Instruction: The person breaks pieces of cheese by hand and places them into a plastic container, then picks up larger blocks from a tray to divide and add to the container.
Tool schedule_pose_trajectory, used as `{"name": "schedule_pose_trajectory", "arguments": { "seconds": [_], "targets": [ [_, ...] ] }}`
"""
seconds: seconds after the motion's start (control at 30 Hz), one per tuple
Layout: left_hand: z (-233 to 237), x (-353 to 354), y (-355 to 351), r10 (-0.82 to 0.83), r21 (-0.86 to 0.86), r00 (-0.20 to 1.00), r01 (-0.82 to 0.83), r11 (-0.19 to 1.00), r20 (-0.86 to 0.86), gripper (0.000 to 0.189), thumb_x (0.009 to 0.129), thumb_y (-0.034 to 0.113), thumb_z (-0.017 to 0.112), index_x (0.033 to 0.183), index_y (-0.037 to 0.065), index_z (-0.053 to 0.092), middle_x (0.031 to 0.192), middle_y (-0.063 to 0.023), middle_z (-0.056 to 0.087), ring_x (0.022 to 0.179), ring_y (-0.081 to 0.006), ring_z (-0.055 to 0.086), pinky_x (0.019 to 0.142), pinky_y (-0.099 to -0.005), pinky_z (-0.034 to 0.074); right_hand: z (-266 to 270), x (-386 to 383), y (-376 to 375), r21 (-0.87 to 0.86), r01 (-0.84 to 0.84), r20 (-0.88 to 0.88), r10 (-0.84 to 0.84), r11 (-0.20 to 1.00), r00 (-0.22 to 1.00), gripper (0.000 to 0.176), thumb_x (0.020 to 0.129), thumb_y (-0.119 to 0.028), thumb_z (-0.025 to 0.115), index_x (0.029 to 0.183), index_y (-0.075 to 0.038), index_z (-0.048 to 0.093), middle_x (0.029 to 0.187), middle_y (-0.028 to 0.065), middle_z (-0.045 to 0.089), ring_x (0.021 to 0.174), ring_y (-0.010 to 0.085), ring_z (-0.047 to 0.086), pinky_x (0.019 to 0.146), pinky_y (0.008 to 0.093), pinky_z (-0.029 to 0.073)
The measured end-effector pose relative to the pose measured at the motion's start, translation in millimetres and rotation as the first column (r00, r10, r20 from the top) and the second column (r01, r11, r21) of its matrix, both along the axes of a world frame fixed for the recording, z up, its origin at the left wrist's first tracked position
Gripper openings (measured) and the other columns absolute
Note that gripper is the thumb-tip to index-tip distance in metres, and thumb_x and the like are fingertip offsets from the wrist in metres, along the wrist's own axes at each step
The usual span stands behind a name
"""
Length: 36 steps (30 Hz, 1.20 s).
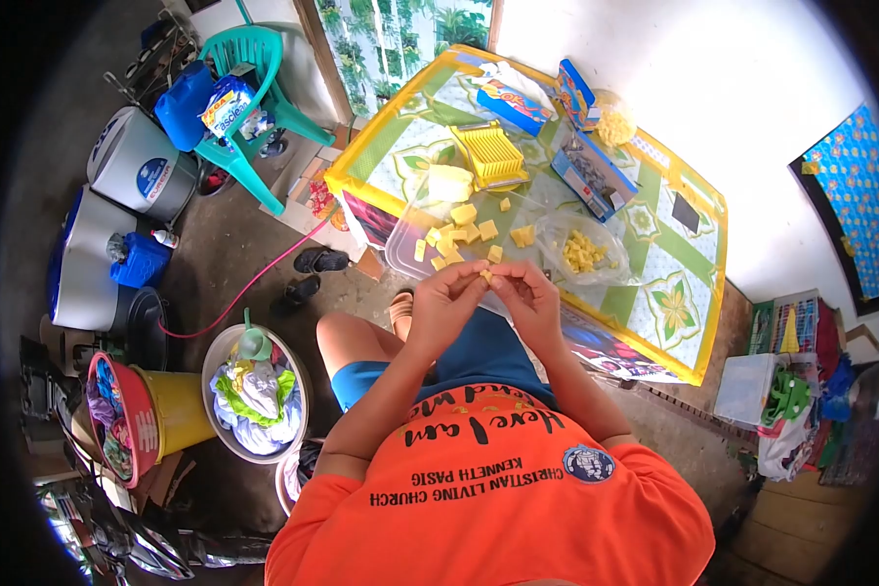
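My left hand (446,298) and my right hand (525,298) meet at the near table edge, fingertips pinched on a small yellow piece (486,274) between them. Just beyond lies a clear tray (407,234) with several yellow cubes (473,232) and a large pale yellow block (450,184). A yellow slotted slicer (490,154) stands behind the block. To the right of the tray, a clear plastic bowl (610,266) holds small yellow pieces (583,252).
Boxes (594,176) and a bag of yellow pieces (615,127) stand toward the table's back. A green chair (269,93) with containers is at the upper left. Laundry fills a basin (215,430) at left. Shelves with bags (791,391) are at right.
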<state>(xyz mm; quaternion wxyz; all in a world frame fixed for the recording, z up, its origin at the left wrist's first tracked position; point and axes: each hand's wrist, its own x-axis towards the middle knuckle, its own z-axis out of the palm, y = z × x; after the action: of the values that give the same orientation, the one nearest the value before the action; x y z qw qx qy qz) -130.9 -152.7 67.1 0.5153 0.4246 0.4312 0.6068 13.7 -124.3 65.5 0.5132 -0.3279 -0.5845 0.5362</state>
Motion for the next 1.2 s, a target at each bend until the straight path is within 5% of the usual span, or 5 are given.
{"name": "schedule_pose_trajectory", "arguments": {
  "seconds": [0.63, 0.73, 0.93, 1.2],
  "targets": [
    [15.8, -10.3, -3.6, -0.127, -0.089, 0.992, 0.125, 0.988, -0.021, 0.024, 0.09, 0.006, 0.059, 0.112, -0.004, 0.063, 0.095, -0.0102, 0.067, 0.085, -0.0141, 0.065, 0.077, -0.0261, 0.054, 23.9, 2.7, -1.7, 0.361, 0.109, 0.286, -0.221, 0.926, 0.933, 0.013, 0.081, -0.002, 0.066, 0.094, -0.001, 0.066, 0.081, 0.01, 0.063, 0.069, 0.018, 0.062, 0.064, 0.0273, 0.049],
    [20.3, -13.4, -3.7, -0.158, -0.077, 0.987, 0.156, 0.985, -0.017, 0.023, 0.089, 0.006, 0.06, 0.11, -0.003, 0.064, 0.095, -0.0094, 0.067, 0.084, -0.0131, 0.065, 0.076, -0.025, 0.055, 17.3, 6.0, -1.3, 0.329, 0.079, 0.297, -0.183, 0.941, 0.937, 0.012, 0.082, -0.002, 0.066, 0.093, -0.001, 0.065, 0.086, 0.0088, 0.062, 0.074, 0.0156, 0.061, 0.067, 0.0262, 0.049],
    [20.3, -17.8, -4.8, -0.246, -0.059, 0.965, 0.252, 0.966, 0.096, 0.02, 0.088, 0.005, 0.062, 0.107, -0.003, 0.064, 0.096, -0.0108, 0.067, 0.085, -0.0164, 0.066, 0.078, -0.0281, 0.055, 6.9, 11.5, 0.8, -0.163, -0.215, -0.197, 0.181, 0.963, 0.963, 0.027, 0.085, -0.004, 0.065, 0.111, -0.005, 0.058, 0.102, 0.0008, 0.053, 0.092, 0.0093, 0.054, 0.077, 0.0243, 0.048],
    [16.8, -18.4, -1.2, -0.318, -0.098, 0.915, 0.351, 0.931, 0.249, 0.023, 0.089, 0.011, 0.062, 0.108, -0.002, 0.064, 0.095, -0.0086, 0.067, 0.083, -0.0135, 0.064, 0.076, -0.0269, 0.054, 9.5, 8.1, -1.9, -0.168, -0.232, -0.232, 0.19, 0.958, 0.954, 0.024, 0.085, -0.002, 0.065, 0.108, -0.006, 0.058, 0.105, 0.0005, 0.052, 0.098, 0.0092, 0.051, 0.084, 0.0263, 0.044]
  ]
}}
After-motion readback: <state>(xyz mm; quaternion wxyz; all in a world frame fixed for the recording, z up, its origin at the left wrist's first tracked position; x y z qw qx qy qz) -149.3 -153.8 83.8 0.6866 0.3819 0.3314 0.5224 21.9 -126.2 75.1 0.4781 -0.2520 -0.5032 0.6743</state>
